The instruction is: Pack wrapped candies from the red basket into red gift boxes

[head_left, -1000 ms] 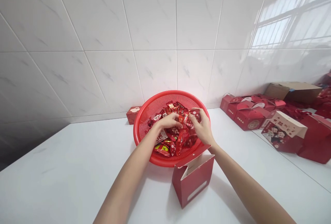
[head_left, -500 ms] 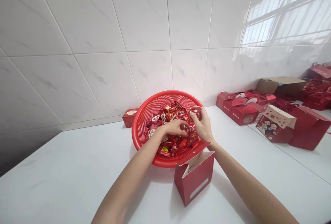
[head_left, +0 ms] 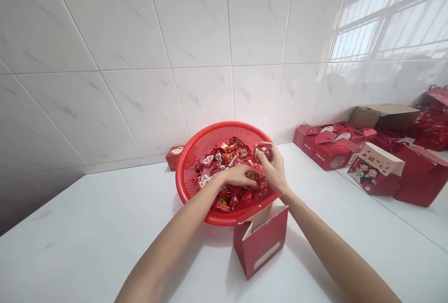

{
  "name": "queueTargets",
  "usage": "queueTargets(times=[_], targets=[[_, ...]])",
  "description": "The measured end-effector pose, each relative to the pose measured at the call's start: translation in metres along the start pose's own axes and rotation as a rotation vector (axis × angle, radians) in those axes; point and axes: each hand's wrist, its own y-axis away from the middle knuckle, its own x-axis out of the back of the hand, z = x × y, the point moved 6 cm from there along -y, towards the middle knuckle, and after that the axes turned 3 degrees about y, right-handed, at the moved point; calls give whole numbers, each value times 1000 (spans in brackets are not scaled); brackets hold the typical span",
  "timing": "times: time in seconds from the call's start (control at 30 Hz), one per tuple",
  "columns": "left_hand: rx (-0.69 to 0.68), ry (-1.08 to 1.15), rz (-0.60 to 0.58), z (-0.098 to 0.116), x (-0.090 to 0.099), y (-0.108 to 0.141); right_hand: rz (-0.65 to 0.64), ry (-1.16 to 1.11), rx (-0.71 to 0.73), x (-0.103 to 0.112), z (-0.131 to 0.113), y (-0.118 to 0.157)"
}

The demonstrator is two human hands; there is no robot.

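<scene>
- Compared with a second ago, the left hand (head_left: pixel 241 176) sits lower and further right in the basket (head_left: pixel 179 181), its fingers curled down over the sweets (head_left: pixel 224 204); whether they grip one, I cannot tell.
- The right hand (head_left: pixel 276 170) remains at the basket's right side, fingers clamped on a red packet (head_left: pixel 263 150).
- The packet is right of the frame's centre, above the sweets, its visible part running roughly left to right.
- The open box (head_left: pixel 262 244) still stands upright at lower centre, mouth up, long side slanting from lower left to upper right, its flap towards the basket.
- The white table (head_left: pixel 87 233) meets a tiled wall (head_left: pixel 140 37) bearing a window reflection at upper right.
- Red boxes (head_left: pixel 331 156) and a carton (head_left: pixel 366 117) are on the right.
</scene>
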Motion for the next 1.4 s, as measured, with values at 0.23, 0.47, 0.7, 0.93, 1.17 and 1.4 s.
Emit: queueTargets(times=[0.23,0.47,0.7,0.93,1.17,1.4], targets=[[4,21,5,4,2,-3,-23,-54,-61,-4,15,-10],[40,154,-86,0,6,-5,-12,-20,-81,-10,25,-22],[57,353,-54,1,14,-10,-19,51,-110,-18,38,-36],[76,290,-116,1,17,-11,-45,49,-162,-24,52,-45],[93,423,-15,-16,27,-20,-48,-8,-203,-27,61,-49],[122,376,-51,-13,22,-22,-29,-73,-235,-27,66,-50]])
